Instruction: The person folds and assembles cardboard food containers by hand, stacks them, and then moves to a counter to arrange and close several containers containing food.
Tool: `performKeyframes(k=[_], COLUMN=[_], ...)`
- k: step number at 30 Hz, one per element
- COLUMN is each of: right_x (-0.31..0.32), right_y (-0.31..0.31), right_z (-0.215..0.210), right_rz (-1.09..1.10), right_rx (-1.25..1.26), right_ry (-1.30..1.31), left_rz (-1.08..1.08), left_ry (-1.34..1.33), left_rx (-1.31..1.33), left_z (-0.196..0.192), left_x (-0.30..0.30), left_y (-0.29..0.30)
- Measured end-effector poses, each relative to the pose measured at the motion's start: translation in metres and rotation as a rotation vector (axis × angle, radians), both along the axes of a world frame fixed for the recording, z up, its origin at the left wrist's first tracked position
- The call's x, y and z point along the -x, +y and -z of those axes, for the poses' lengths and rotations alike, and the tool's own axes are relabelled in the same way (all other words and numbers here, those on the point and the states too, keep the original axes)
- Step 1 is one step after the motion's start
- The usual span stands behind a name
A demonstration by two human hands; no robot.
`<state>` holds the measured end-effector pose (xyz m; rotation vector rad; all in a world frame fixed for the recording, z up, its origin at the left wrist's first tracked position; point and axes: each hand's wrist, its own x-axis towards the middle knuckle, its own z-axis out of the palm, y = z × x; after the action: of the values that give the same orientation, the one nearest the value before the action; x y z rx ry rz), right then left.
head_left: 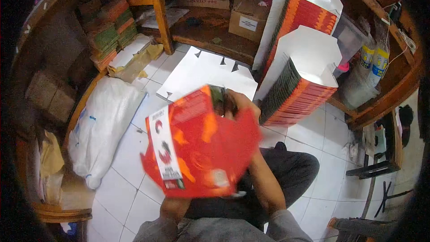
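A flat red and orange carton blank (197,145) with a white printed side panel is held up in front of me, blurred by motion. My right hand (236,103) grips its top edge, fingers curled over the card. My left hand is hidden behind the blank; only the left forearm (174,208) shows under its lower edge. Two tall leaning stacks of the same flat cartons (295,94) stand just beyond, white backs facing up.
White flat sheets (201,74) lie on the tiled floor ahead. A stuffed white sack (105,125) lies at my left. Wooden shelves hold cardboard boxes (248,18) and stacked packs (109,29). Bottles in a bag (374,62) sit at right. My dark-trousered legs (286,170) are below.
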<state>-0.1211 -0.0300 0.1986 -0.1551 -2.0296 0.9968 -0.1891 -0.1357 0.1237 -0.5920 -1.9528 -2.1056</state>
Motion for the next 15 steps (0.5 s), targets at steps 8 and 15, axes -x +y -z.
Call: performKeyframes(k=[8,15], right_x=[-0.021,0.001], right_y=[-0.013,0.01], right_z=[0.024,0.038], right_rz=[0.009,0.041], right_rx=[-0.183,0.007], right_ry=[0.028,-0.114], left_rz=[0.121,0.254], left_ry=[0.019,-0.152], left_rx=[-0.161,-0.151], left_z=[-0.062,-0.04], left_x=[0.011,0.002], left_y=[0.016,0.035])
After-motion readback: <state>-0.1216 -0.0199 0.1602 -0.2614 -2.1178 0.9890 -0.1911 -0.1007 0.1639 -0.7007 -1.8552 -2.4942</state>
